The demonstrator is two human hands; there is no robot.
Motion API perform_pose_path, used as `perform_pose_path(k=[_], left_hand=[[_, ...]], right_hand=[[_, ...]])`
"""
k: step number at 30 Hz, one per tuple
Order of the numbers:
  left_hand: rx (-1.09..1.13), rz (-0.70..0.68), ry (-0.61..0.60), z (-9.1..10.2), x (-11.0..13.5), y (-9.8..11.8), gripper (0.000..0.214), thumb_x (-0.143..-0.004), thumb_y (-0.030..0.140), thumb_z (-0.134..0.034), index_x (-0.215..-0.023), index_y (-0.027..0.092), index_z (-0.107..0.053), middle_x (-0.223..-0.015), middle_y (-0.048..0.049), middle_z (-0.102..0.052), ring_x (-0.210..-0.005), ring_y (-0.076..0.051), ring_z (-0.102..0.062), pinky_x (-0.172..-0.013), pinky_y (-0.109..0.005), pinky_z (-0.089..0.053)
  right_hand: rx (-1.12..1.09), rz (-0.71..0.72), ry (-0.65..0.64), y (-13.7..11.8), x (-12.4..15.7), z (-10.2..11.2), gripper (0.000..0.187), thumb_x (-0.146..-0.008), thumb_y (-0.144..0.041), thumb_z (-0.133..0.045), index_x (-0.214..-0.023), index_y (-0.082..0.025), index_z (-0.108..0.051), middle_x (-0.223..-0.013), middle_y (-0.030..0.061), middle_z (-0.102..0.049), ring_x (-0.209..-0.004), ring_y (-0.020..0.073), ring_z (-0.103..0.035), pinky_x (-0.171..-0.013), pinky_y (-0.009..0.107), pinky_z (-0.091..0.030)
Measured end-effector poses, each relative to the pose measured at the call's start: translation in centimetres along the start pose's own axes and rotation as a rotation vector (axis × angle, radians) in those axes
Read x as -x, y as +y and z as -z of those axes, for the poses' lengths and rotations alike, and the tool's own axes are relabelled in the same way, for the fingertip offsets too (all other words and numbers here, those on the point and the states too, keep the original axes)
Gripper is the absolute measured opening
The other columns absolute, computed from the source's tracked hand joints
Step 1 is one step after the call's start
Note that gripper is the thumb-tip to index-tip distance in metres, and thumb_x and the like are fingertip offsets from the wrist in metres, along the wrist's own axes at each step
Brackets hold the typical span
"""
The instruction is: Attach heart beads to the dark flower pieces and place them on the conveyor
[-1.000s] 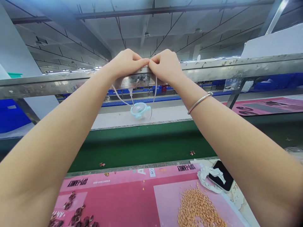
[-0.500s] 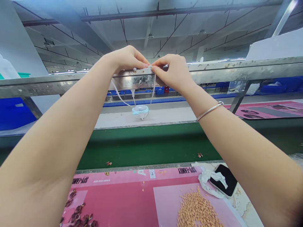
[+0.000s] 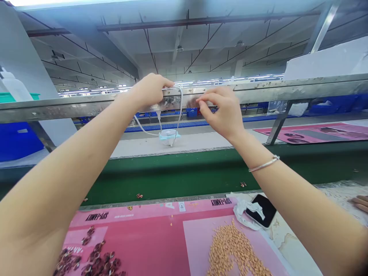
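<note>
My left hand (image 3: 151, 90) is raised to a worn metal rail (image 3: 287, 89) that crosses the view, fingers closed on a thin white cord (image 3: 180, 103) at the rail's top edge. The cord loops down to a small light-blue fan (image 3: 169, 136) standing on the pale surface beyond the green belt. My right hand (image 3: 222, 111) hovers just below and right of the cord, off the rail, fingers loosely curled with nothing visible in them. A thin metal bangle (image 3: 263, 164) circles my right wrist.
A green conveyor belt (image 3: 178, 174) runs between me and the fan. On the pink mat (image 3: 149, 237) lie a heap of pale kernels (image 3: 234, 251), dark shell pieces (image 3: 92, 260), and a black phone (image 3: 261, 210) on crumpled tissue. Another person's fingers (image 3: 360, 203) show at the right edge.
My right hand has let go of the cord and dropped down and to the right, away from the rail. My left hand stays on the cord at the rail.
</note>
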State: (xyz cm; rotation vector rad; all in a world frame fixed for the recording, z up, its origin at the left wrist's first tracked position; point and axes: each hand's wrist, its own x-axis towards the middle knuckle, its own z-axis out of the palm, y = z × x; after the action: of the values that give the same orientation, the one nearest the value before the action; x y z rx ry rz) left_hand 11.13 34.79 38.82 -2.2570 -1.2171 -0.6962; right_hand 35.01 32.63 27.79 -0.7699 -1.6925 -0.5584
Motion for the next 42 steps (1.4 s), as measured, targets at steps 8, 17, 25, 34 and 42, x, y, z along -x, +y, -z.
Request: perform_pose_path(k=[8,17,25,34,42], left_hand=[[-0.055,-0.057,0.164,-1.4,4.0,1.0,0.072,-0.085,0.01,-0.048,-0.156,0.022,-0.049,-0.167,-0.0092,-0.044,-0.157,-0.038,-0.033,-0.13,-0.058,-0.024],[-0.121,-0.029,-0.025,-6.8,15.9,4.8,0.052,-0.097,0.013,-0.039,-0.146,0.012,-0.054,-0.153,-0.0198,-0.051,-0.149,-0.038,-0.039,-0.126,-0.058,-0.028],[0.021,0.186,-0.775,-15.1,25.3,0.7,0.034,-0.099,0.036,-0.069,-0.128,0.017,-0.066,-0.133,-0.0113,-0.066,-0.118,-0.028,-0.066,-0.1,-0.051,-0.058],[0.087,0.326,-0.847,-24.3,29.5,3.1,0.036,-0.101,0.036,-0.067,-0.133,0.018,-0.063,-0.136,-0.0122,-0.064,-0.115,-0.027,-0.067,-0.097,-0.048,-0.06],[0.125,0.509,-0.687,-26.3,33.7,2.0,0.033,-0.101,0.037,-0.066,-0.129,0.019,-0.065,-0.134,-0.0111,-0.065,-0.114,-0.027,-0.067,-0.096,-0.047,-0.06]], right_hand=[[-0.019,-0.114,-0.036,-0.4,5.1,5.0,0.023,-0.094,-0.03,-0.052,-0.092,-0.025,-0.075,-0.104,0.0109,-0.073,-0.107,0.0307,-0.067,-0.078,0.045,-0.059],[-0.034,-0.132,-0.518,-3.8,18.4,8.2,0.023,-0.095,-0.028,-0.054,-0.1,-0.026,-0.076,-0.115,0.0092,-0.073,-0.101,0.025,-0.072,-0.08,0.039,-0.061],[-0.009,-0.274,-0.94,-3.9,25.8,13.6,0.028,-0.095,-0.035,-0.053,-0.107,-0.025,-0.076,-0.126,0.0116,-0.071,-0.093,0.0251,-0.075,-0.075,0.04,-0.064],[-0.039,-0.695,-0.8,-2.4,33.1,22.2,0.037,-0.094,-0.054,-0.049,-0.1,-0.031,-0.077,-0.117,0.0092,-0.076,-0.083,0.025,-0.076,-0.071,0.042,-0.065],[-0.169,-1.015,-0.575,-2.7,39.5,21.9,0.031,-0.084,-0.06,-0.063,-0.092,-0.034,-0.078,-0.107,0.0076,-0.078,-0.085,0.0301,-0.076,-0.079,0.047,-0.065]])
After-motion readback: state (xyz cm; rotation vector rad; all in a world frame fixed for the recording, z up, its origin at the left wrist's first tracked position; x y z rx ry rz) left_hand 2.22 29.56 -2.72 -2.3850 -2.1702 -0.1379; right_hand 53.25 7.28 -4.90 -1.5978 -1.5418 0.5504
